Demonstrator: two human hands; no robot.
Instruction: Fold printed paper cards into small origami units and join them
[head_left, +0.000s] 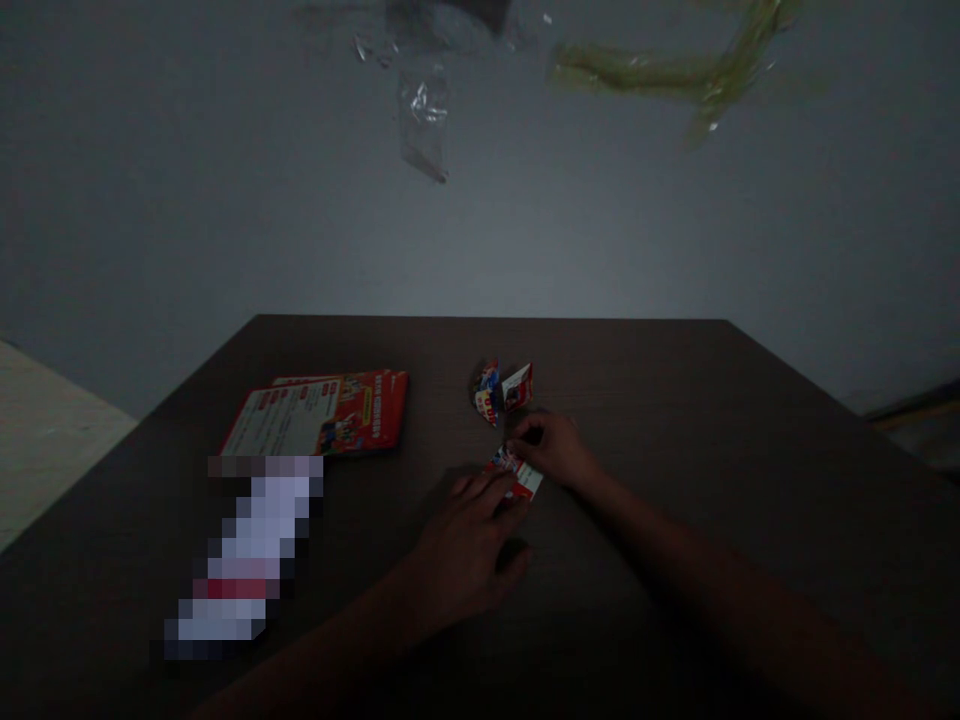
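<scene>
A small printed paper card point(530, 483), red and white with a coloured picture, lies on the dark table under my hands. My left hand point(465, 540) rests over its near left part with the fingers stretched out, holding it down. My right hand point(559, 450) pinches the card's far edge between thumb and fingertips. Just beyond stand two small folded printed pieces, a curved blue, red and yellow one point(486, 395) and a red and white one point(519, 388). The dim light hides fine detail.
A stack of red and white printed sheets point(367, 415) lies to the left on the table point(637, 370). Nearer me is a long pale object point(255, 545), pixelated beyond recognition. A grey wall point(525, 240) with tape pieces point(645, 75) rises behind the table's far edge.
</scene>
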